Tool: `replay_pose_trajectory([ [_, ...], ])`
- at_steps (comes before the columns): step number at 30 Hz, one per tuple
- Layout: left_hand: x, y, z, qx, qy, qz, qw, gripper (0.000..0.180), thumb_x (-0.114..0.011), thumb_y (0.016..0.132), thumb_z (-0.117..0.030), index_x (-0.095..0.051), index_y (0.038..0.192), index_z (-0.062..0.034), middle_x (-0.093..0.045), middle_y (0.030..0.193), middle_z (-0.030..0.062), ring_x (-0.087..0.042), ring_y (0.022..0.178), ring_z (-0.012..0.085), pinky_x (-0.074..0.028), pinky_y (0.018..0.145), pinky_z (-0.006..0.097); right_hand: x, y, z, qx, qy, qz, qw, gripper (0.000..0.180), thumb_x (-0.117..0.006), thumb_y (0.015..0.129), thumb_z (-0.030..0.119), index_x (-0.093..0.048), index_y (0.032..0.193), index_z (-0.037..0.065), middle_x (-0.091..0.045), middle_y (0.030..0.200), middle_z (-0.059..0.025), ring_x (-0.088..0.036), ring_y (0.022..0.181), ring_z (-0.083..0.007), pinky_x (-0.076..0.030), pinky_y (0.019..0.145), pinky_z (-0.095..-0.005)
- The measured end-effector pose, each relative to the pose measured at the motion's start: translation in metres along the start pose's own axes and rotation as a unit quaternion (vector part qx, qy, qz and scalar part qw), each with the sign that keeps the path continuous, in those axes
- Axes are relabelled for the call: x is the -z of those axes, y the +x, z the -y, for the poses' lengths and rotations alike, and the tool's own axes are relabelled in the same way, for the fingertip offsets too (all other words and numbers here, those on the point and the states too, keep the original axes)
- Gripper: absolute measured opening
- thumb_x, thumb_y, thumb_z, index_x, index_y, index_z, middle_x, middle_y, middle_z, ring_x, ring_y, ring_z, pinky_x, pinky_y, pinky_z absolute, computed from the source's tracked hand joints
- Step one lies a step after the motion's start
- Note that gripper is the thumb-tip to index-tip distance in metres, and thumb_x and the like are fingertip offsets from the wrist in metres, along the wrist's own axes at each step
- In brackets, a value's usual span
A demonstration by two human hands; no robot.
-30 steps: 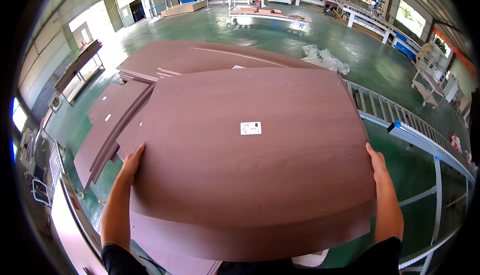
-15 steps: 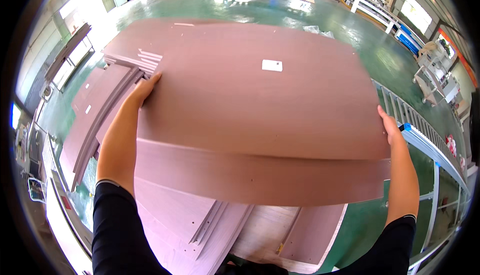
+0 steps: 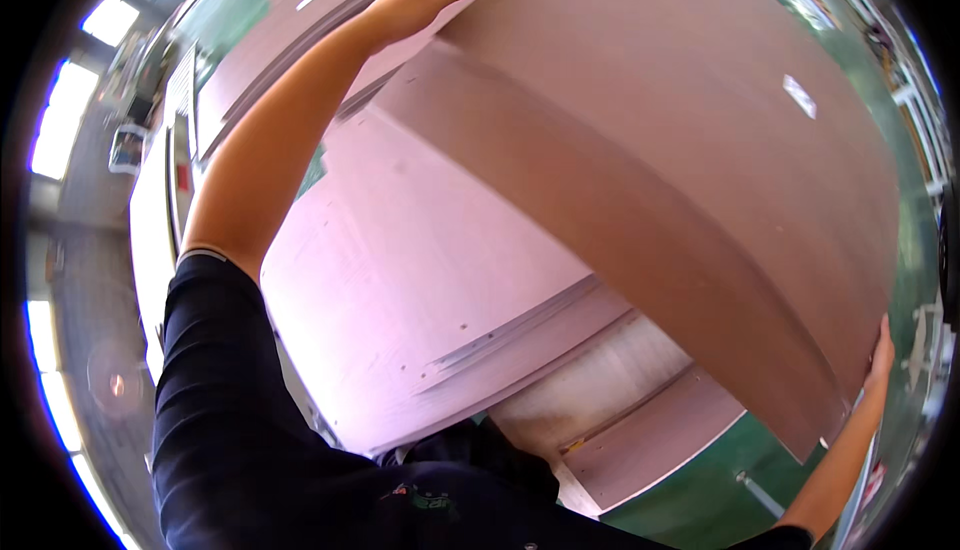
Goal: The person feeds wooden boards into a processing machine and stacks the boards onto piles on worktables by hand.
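Observation:
A large mauve-brown board [image 3: 680,80] with a white label [image 3: 799,96] lies slanted across the right half of the view. Below its near edge runs a narrower brown strip [image 3: 620,220]; whether the two are joined I cannot tell. My left hand [image 3: 415,2] is by the board's far left corner, its fingers loosely bent and apart, with a small gap to the edge. At the right edge, my right hand [image 3: 880,355] grips the board, its fingers lying along the side and partly hidden.
Beneath lie pinkish panels [image 3: 420,220] with small drilled holes, and a pale wooden surface [image 3: 590,380] beside another brown panel [image 3: 655,440]. More stacked panels [image 3: 290,25] stand at the far left. Green floor [image 3: 690,500] shows at the lower right, with a metal bar [image 3: 762,495].
My view has turned, and the board now slants down to the right. My left hand has come away from its left edge; my right hand stays at the right edge, lower in view.

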State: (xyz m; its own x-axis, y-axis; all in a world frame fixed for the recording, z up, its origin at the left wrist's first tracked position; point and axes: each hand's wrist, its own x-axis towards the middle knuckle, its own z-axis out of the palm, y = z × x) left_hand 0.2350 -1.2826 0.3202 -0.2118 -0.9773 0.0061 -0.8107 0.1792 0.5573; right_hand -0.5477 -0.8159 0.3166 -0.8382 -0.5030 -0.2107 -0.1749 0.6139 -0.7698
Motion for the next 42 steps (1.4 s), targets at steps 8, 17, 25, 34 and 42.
replay_pose_trajectory([
  [8,-0.066,-0.273,0.192,0.211,0.000,-0.160,0.964,0.061,-0.060,0.088,-0.045,-0.045,0.118,0.0061,-0.051,0.116,0.0329,-0.053,0.107,0.0455,-0.045,0.090,0.047,-0.167,-0.283,0.095,0.349,-0.038,-0.182,0.918,0.034,-0.055,0.093,0.021,-0.056,0.116,-0.004,-0.058,0.118,-0.0135,-0.054,0.108,-0.0232,-0.042,0.094,-0.0344],
  [17,-0.154,-0.357,0.097,0.285,-0.194,-0.071,0.936,0.090,-0.061,0.085,-0.049,-0.022,0.140,0.0114,-0.023,0.146,0.0304,-0.019,0.137,0.0412,-0.024,0.112,0.045,-0.402,-0.413,0.006,0.205,0.043,0.309,0.928,0.050,-0.063,0.087,0.017,-0.040,0.129,0.000,-0.050,0.124,-0.0136,-0.051,0.106,-0.0237,-0.043,0.090,-0.0377],
  [25,-0.158,-0.354,0.092,0.323,-0.230,-0.110,0.912,0.097,-0.064,0.082,-0.052,-0.018,0.141,0.0105,-0.019,0.147,0.0286,-0.018,0.136,0.0420,-0.025,0.111,0.048,-0.467,-0.244,0.041,0.071,0.230,0.220,0.945,0.076,-0.063,0.086,0.039,-0.027,0.143,0.003,-0.030,0.148,-0.0134,-0.029,0.135,-0.0259,-0.019,0.113,-0.0429],
  [34,-0.153,-0.357,0.090,0.319,-0.240,-0.088,0.913,0.099,-0.064,0.083,-0.052,-0.014,0.142,0.0099,-0.014,0.149,0.0273,-0.011,0.138,0.0405,-0.021,0.112,0.049,-0.484,-0.148,0.059,0.060,0.372,0.100,0.921,0.066,-0.062,0.086,0.036,-0.038,0.138,0.002,-0.039,0.142,-0.0129,-0.036,0.129,-0.0239,-0.023,0.110,-0.0406],
  [42,-0.167,-0.359,0.088,0.315,-0.265,-0.109,0.905,0.095,-0.060,0.086,-0.052,-0.013,0.143,0.0080,-0.009,0.151,0.0247,-0.010,0.137,0.0410,-0.018,0.112,0.051,-0.483,-0.138,0.064,0.081,0.343,0.074,0.933,0.065,-0.062,0.086,0.035,-0.039,0.137,0.002,-0.040,0.141,-0.0128,-0.037,0.129,-0.0238,-0.024,0.110,-0.0403],
])
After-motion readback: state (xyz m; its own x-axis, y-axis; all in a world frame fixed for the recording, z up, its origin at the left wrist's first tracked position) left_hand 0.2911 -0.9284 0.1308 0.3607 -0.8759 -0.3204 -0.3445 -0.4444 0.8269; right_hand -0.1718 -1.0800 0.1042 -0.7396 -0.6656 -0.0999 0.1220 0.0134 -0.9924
